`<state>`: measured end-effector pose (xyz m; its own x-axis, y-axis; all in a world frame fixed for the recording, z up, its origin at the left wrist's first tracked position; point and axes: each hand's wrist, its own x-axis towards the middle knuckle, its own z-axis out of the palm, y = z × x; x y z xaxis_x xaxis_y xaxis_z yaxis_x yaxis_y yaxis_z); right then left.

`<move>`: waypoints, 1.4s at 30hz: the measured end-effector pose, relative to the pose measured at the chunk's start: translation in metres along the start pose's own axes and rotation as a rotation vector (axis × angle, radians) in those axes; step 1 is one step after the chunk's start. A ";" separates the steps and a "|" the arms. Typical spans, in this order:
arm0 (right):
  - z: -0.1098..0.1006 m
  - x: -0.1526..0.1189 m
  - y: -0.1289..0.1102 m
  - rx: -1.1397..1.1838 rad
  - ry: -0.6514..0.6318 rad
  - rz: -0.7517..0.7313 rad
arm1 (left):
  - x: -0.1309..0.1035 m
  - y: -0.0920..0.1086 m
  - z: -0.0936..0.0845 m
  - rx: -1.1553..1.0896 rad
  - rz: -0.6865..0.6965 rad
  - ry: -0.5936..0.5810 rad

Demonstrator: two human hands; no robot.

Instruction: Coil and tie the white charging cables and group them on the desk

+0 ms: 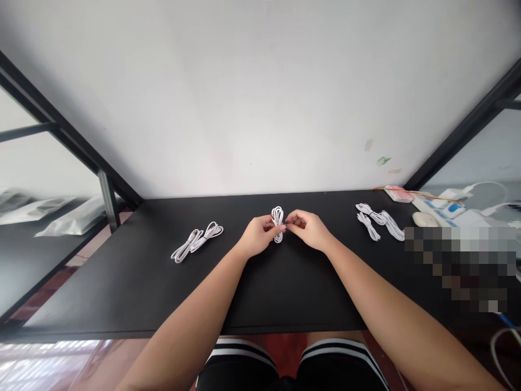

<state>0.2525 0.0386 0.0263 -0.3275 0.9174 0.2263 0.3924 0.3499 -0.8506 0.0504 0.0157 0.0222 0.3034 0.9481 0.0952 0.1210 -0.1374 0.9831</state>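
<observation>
Near the middle of the black table, a coiled white cable [277,215] stands between my hands, its loops above and below the fingers. My left hand [261,234] pinches the bundle at its middle. Close against it on the right, my right hand [308,228] has its fingertips pressed together on a thin dark tie [290,222] at the bundle's waist. Two coiled white cables [207,237] lie side by side to the left. More white cable bundles [371,216] rest on the right.
The black table [134,271] meets a white wall at the back. On its right are a white mouse [425,219], a pink packet [399,194], a power strip and loose wires. Black metal posts stand at both sides; plastic bags lie far left.
</observation>
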 end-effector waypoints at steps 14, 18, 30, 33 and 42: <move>-0.001 -0.001 0.000 0.209 -0.150 0.088 | -0.003 0.006 0.000 0.053 0.034 -0.016; -0.003 0.001 -0.002 0.292 -0.201 0.185 | -0.004 0.007 -0.002 0.106 0.077 0.003; -0.007 0.001 -0.004 0.165 -0.157 0.150 | -0.003 0.001 -0.003 0.273 0.112 0.066; -0.007 0.000 -0.003 0.050 -0.086 0.041 | -0.002 0.001 -0.003 0.254 0.096 0.077; -0.005 -0.004 -0.010 -0.059 0.060 -0.157 | -0.001 0.006 -0.003 0.116 0.021 0.113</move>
<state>0.2546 0.0326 0.0362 -0.3372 0.8597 0.3837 0.3909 0.4986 -0.7737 0.0483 0.0148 0.0287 0.1997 0.9699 0.1393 0.2255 -0.1838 0.9567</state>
